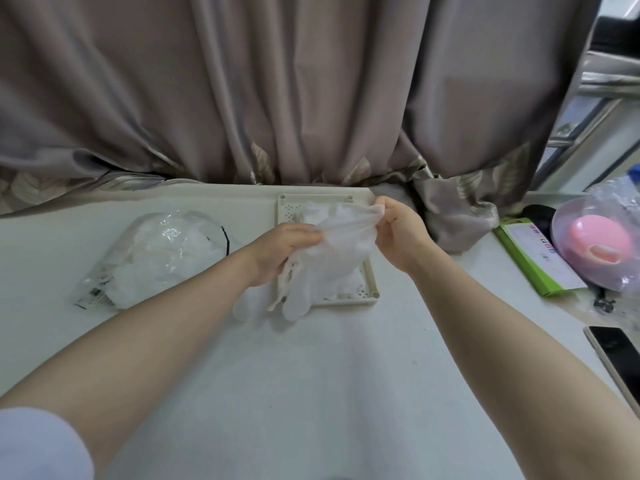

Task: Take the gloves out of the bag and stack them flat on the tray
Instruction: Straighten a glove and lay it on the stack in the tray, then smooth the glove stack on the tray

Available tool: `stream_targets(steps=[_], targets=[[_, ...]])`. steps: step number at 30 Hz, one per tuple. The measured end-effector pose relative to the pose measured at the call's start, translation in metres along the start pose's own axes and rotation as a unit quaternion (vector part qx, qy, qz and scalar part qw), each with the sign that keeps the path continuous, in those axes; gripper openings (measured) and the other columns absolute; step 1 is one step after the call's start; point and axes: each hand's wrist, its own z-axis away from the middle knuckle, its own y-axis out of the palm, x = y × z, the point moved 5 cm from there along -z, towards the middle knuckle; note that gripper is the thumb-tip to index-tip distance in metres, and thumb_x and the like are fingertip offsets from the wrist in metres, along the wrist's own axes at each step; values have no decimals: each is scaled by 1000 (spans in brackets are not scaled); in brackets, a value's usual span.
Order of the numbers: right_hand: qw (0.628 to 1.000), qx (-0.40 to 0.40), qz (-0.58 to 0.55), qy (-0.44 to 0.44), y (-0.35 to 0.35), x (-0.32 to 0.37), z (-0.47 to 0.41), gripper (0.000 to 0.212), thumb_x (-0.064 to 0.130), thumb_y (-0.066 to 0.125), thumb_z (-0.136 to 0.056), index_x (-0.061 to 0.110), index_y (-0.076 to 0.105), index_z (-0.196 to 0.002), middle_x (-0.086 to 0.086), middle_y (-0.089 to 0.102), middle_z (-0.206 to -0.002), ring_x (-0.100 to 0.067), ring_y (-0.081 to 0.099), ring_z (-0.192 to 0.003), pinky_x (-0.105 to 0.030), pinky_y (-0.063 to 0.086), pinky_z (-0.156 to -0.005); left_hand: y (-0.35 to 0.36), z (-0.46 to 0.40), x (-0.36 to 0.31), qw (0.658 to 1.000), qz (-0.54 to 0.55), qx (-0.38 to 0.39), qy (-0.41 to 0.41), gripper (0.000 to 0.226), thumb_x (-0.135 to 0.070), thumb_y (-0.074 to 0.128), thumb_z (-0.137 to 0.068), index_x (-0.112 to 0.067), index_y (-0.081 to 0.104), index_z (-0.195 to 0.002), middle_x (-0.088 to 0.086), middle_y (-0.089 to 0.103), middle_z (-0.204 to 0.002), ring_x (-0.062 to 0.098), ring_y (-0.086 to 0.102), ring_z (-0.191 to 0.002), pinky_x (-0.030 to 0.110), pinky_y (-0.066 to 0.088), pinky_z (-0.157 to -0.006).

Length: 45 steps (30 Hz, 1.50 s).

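Observation:
A translucent white glove (343,237) is stretched between both hands above the cream tray (370,284). My left hand (277,251) grips its lower left part; my right hand (398,233) pinches its cuff edge at the upper right. The glove's fingers hang down over the tray's front left edge. More white gloves (317,209) lie in the tray beneath it, partly hidden. The clear plastic bag (156,258) lies on the table to the left, still holding white gloves.
A grey curtain (277,98) hangs along the table's back edge. At the right are a green box (533,258), a pink object in a clear wrapper (599,244) and a black phone (620,362). The white table (311,393) runs toward me.

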Motion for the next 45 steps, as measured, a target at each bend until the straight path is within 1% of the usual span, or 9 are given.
stream_targets(steps=[5, 11, 14, 17, 22, 31, 34, 38, 45], targets=[[996, -72, 37, 47, -24, -2, -1, 36, -13, 25, -77, 15, 34, -56, 6, 49, -49, -14, 39, -51, -24, 33, -51, 14, -3, 2, 994, 90, 48, -42, 52, -29, 30, -99, -16, 73, -74, 0, 70, -77, 15, 65, -71, 25, 50, -68], [996, 10, -25, 89, -18, -8, -2, 39, -5, 37, -87, 13, 54, -57, -10, 63, -106, -36, 63, -94, -40, 53, -74, 29, -8, 10, 988, 22, 89, -124, 76, -69, 13, -89, -10, 56, -110, 10, 68, -90, 19, 64, -73, 24, 52, -60], [995, 31, 0, 99, -9, -7, -3, 40, -1, 41, -88, 9, 67, -60, -15, 63, -106, -34, 63, -101, -44, 55, -82, 33, -15, 9, 993, -56, 52, -88, 55, -61, 36, -87, -13, 58, -102, 1, 59, -89, 14, 57, -85, 27, 47, -82], [995, 30, 57, 77, -3, -2, -6, 24, -1, 39, -89, 4, 62, -91, -10, 62, -104, -30, 61, -99, -41, 55, -80, 32, -21, 3, 992, -114, -6, -43, 28, -42, 62, -81, -19, 57, -96, -2, 57, -103, 16, 54, -103, 32, 42, -97], [989, 39, 144, 22, 5, 8, -6, 36, -14, 32, -81, 16, 45, -66, -3, 53, -82, -20, 56, -74, -31, 51, -70, 23, -24, -5, 993, -92, -73, -12, 8, -23, 56, -94, -17, 55, -89, 1, 64, -96, 17, 62, -93, 32, 48, -90], [996, 39, 79, -3, 6, 4, -7, 27, -8, 38, -90, 11, 51, -76, -7, 48, -67, -15, 42, -56, -26, 32, -53, 6, -21, -21, 989, 125, -83, 14, 26, -22, 37, -100, -9, 59, -96, -2, 67, -66, 13, 63, -60, 23, 52, -60], [992, 118, 19, 31, 11, 2, -4, 20, 13, 42, -94, 11, 61, -100, -7, 66, -81, -17, 61, -72, -27, 46, -69, 6, -19, -22, 983, 164, -80, -22, 34, -28, 36, -101, -10, 63, -92, 0, 69, -67, 13, 67, -59, 20, 54, -57], [973, 196, 79, 95, 6, -17, -6, 51, 55, 37, -93, 17, 64, -114, -2, 73, -99, -16, 66, -99, -31, 46, -93, 4, -21, -21, 979, 176, -90, -51, 35, -31, 34, -101, -11, 63, -95, 2, 70, -70, 14, 67, -61, 21, 54, -60], [980, 163, 94, 55, 11, -24, -19, 25, 22, 50, -98, 7, 61, -115, -7, 68, -99, -20, 64, -87, -30, 52, -72, -7, -33, -7, 979, 158, -102, -73, 69, -62, 21, -95, -10, 65, -103, 8, 71, -94, 24, 67, -86, 35, 51, -79]])
